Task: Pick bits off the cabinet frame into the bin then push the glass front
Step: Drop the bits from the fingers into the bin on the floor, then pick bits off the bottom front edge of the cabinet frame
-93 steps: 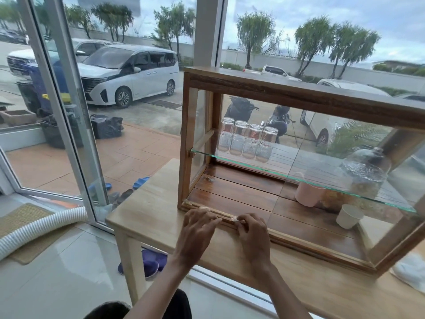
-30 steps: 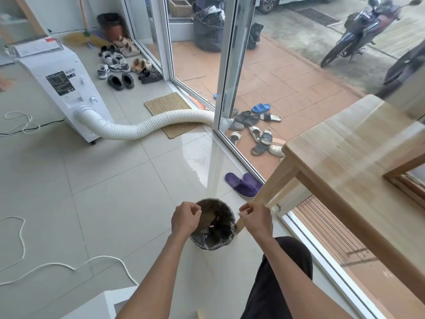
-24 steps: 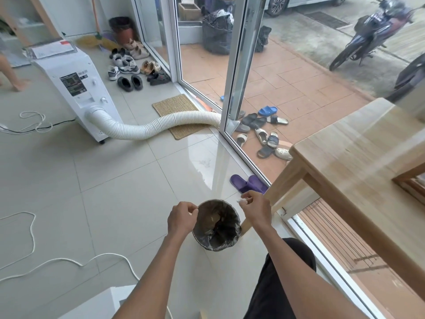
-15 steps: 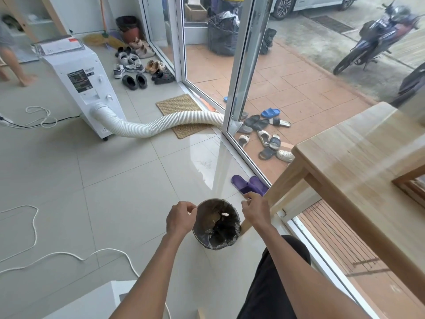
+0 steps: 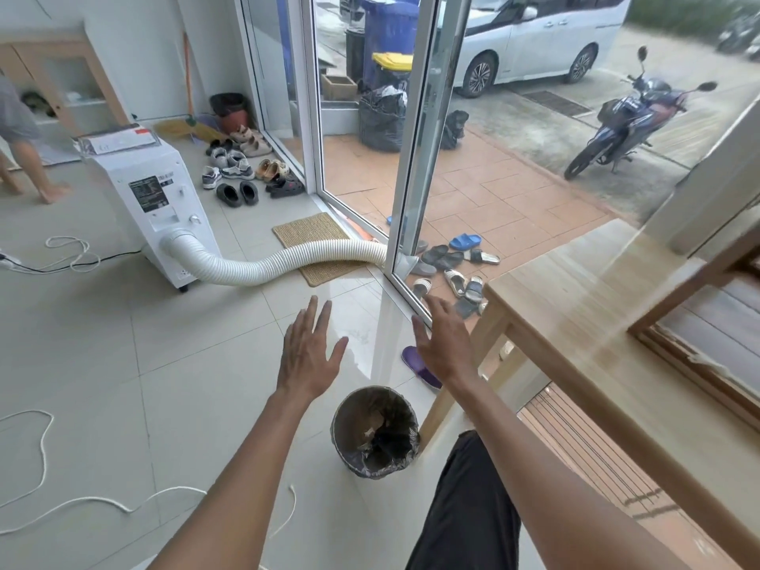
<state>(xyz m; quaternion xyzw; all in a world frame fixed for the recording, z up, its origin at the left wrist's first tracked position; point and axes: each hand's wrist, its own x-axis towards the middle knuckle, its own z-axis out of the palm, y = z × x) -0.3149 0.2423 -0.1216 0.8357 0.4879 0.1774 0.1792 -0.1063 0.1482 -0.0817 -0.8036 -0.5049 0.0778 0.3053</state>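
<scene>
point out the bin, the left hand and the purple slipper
bin (image 5: 343, 419), head view, left part of its rim
left hand (image 5: 306, 355), head view, back of the open hand
purple slipper (image 5: 413, 359), head view, its visible strap end

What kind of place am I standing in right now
Probably a home's entrance room: shoes piled by the glass door, a doormat, and a driveway with a parked car outside.

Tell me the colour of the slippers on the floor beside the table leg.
Purple. The slippers lie partly behind the right hand, seen from the head camera.
</scene>
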